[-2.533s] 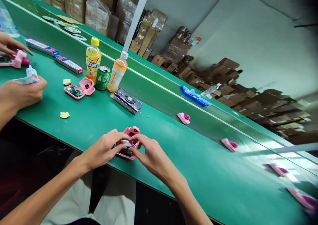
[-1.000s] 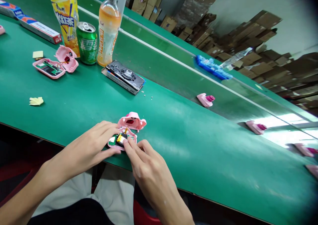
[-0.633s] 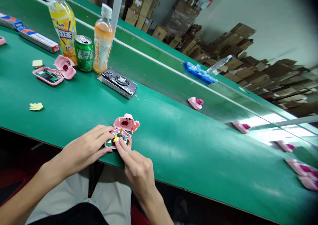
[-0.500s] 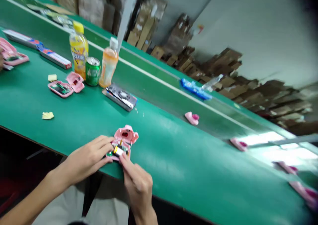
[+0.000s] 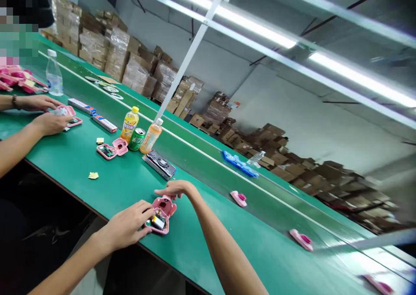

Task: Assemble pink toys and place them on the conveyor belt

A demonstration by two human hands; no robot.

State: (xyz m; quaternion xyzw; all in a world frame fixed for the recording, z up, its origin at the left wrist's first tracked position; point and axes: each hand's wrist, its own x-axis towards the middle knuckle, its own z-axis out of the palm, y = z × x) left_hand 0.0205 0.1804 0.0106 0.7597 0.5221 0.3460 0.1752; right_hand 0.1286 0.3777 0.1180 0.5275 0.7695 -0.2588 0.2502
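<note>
Far left, a heap of pink plastic shells (image 5: 16, 78) sits behind a clear water bottle (image 5: 54, 74), and a co-worker's upper hand (image 5: 39, 103) and lower hand (image 5: 50, 124) work at a small pink shell (image 5: 63, 111) near the edge of the green desk (image 5: 81, 156). Farther along lie two long printed cartons (image 5: 81, 106) (image 5: 104, 123), an opened pink case with a circuit board (image 5: 112, 149) and a yellow paper scrap (image 5: 93, 175). A yellow drink bottle (image 5: 130, 124), a green can (image 5: 137, 139) and an orange drink bottle (image 5: 151, 135) stand together, with a dark, flat device on a box (image 5: 158, 165) just beyond them.

Close to the desk's near edge, the person's left hand (image 5: 125, 225) curls against the side of an opened pink toy case (image 5: 160, 214), its battery (image 5: 158, 222) showing inside. The right hand (image 5: 175, 188) is open, fingers stretched flat just above the case; from here it is hard to tell whether they touch it. Bare desk opens out to the right, up to a passing belt carrying a blue plastic piece (image 5: 239, 164) and pink parts (image 5: 238, 198) (image 5: 300, 239).
</note>
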